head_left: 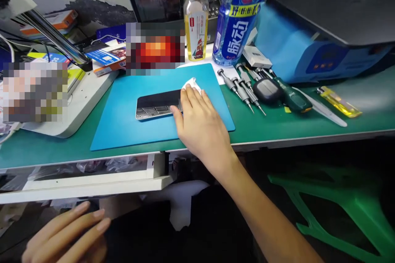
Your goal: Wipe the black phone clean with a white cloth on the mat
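Note:
A smartphone (159,103) with a dark, glossy screen lies on a light blue mat (123,131). My right hand (203,121) rests over the phone's right end. Its fingers are together and press a white tissue (194,84), which sticks out beyond the fingertips, while the thumb is by the phone's near edge. That end of the phone is hidden beneath the hand. Low at the left, off the table, my left hand (69,236) hangs with its fingers stretched out and nothing in them. Its thumb does not show clearly.
Several precision screwdrivers (243,90), a black case (268,90), a green-handled tool (293,96) and a yellow lighter (339,102) lie to the right. Two bottles, one yellow-filled (196,24) and one blue (234,24), stand behind the mat. A drawer (92,187) juts out below.

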The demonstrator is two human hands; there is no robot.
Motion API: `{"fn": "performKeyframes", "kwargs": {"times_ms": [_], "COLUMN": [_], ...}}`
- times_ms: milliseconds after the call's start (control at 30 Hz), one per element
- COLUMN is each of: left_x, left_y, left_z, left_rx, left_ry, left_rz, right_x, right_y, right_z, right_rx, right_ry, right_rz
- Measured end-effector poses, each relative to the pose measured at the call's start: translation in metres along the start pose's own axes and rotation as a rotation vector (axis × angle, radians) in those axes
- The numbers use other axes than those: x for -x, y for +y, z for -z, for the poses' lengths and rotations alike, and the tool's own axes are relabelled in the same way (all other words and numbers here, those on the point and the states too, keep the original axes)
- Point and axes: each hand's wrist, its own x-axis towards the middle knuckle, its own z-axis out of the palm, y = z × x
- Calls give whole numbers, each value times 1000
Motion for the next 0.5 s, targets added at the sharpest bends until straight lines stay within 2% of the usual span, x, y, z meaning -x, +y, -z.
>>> {"fn": "performKeyframes", "kwargs": {"times_ms": [33,100,167,300,500], "left_x": [2,3,4,12,43], "left_y": [11,31,45,57,54], "left_z": [0,0,0,1,-5], "left_rx": [0,52,89,136,220], "left_ry": [-29,-158,-221,-233,-274], "left_rz": [-30,-190,-250,-265,-200], "right_x": [0,1,2,2,1], "right_y": [0,-1,-1,-1,-2], "right_z": [0,0,1,4,6], "right_rx": [-6,-20,-34,-49,-43], "right_ry": [-2,-7,-14,-29,-32], "right_rz": [-2,-6,-4,19,20]}}
